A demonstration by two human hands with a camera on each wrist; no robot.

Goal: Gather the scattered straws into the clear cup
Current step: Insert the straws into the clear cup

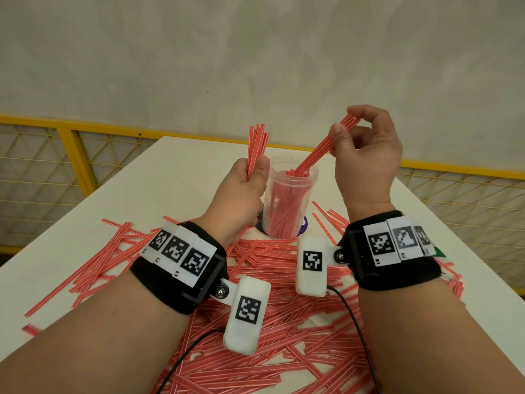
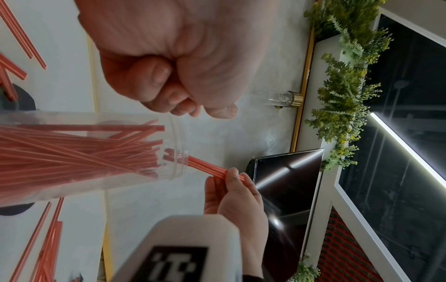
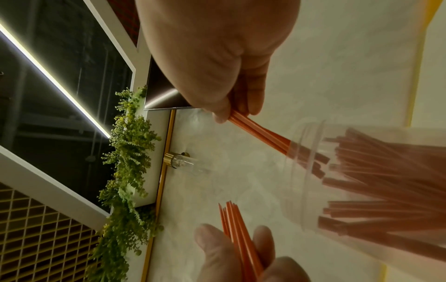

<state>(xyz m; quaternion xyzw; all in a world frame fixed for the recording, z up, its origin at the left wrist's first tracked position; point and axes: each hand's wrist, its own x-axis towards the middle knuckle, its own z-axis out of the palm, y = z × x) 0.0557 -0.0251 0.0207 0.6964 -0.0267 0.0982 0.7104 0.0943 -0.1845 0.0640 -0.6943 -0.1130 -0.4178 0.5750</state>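
Note:
A clear cup stands upright mid-table, holding several red straws. My left hand, just left of the cup, grips a bundle of red straws that point upward. Above and to the right of the cup, my right hand pinches a few straws between thumb and fingers; their lower ends dip into the cup's mouth. In the right wrist view that pinch and the straws entering the cup show clearly. Many loose straws lie scattered on the white table under my wrists.
A dark round mat lies under the cup. A yellow mesh railing runs behind the table, close to its far and side edges. Cables trail from the wrist cameras across the straw pile.

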